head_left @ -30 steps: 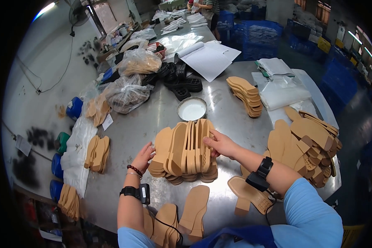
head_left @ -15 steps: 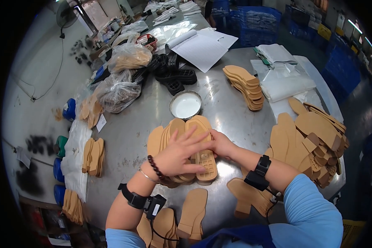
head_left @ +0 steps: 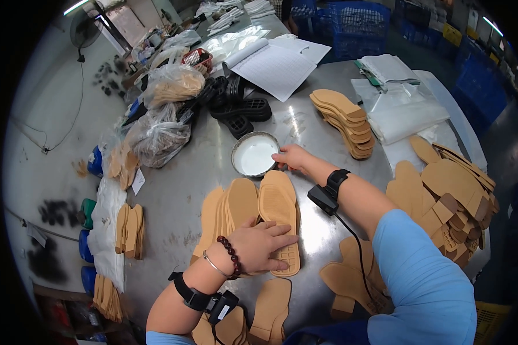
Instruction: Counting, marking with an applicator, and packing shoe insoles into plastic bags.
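We press our left hand [head_left: 259, 244] flat on the row of tan soles [head_left: 244, 221] that lie overlapped on the metal table [head_left: 181, 178]. The fingers are spread open and lie on the top sole [head_left: 279, 221], the one with the ribbed tread facing up; they do not grip it, they only hold it down. It seems to us that the palm keeps the fanned soles from sliding apart, because each sole rests partly on its neighbour.

Our right hand [head_left: 292, 156] reaches forward to the round tin of white paste [head_left: 254, 154], which stands just behind the soles, near enough to reach without moving the body. The fingers are bent and touch the rim of the tin on its right side. There is a small reddish thing between them, maybe a brush handle, but we cannot tell for sure what it is or how firmly they pinch it.

To the right a loose heap of tan sole pieces [head_left: 449, 195] waits, and further back a neat stack of soles [head_left: 342, 121] lies beside folded clear bags [head_left: 406, 112]. Black soles [head_left: 236, 103], an open notebook [head_left: 276, 63] and filled plastic bags [head_left: 161, 123] stay at the far side.
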{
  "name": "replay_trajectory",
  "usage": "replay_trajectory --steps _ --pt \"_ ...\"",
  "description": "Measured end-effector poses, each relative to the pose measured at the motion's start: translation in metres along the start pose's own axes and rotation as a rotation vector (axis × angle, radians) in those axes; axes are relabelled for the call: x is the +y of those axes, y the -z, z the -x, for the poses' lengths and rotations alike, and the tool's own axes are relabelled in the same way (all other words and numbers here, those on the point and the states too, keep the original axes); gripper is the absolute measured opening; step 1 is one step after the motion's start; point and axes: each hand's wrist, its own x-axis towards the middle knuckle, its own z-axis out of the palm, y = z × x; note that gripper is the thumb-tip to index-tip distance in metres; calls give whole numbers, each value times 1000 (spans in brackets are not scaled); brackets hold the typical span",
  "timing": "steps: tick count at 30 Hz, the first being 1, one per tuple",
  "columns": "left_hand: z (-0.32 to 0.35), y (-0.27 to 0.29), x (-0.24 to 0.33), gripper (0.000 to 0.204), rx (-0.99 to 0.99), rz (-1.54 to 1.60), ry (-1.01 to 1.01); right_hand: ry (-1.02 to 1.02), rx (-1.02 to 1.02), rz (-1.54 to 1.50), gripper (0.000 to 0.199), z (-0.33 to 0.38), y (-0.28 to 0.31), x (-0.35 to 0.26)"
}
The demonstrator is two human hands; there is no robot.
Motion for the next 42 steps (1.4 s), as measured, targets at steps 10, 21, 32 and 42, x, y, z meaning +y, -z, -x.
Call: replay_trajectory --steps 10,21,32,42 --pt "-11 22 4 68 6 30 -56 107 122 -161 20 -70 -24 -13" --pt "11 39 7 65 -55 126 113 624 303 -400 26 15 86 -66" --pt "39 39 41 71 159 169 161 -680 415 1350 64 246 434 -2" --pt "-7 36 134 64 230 560 -109 -561 449 802 66 410 403 44"
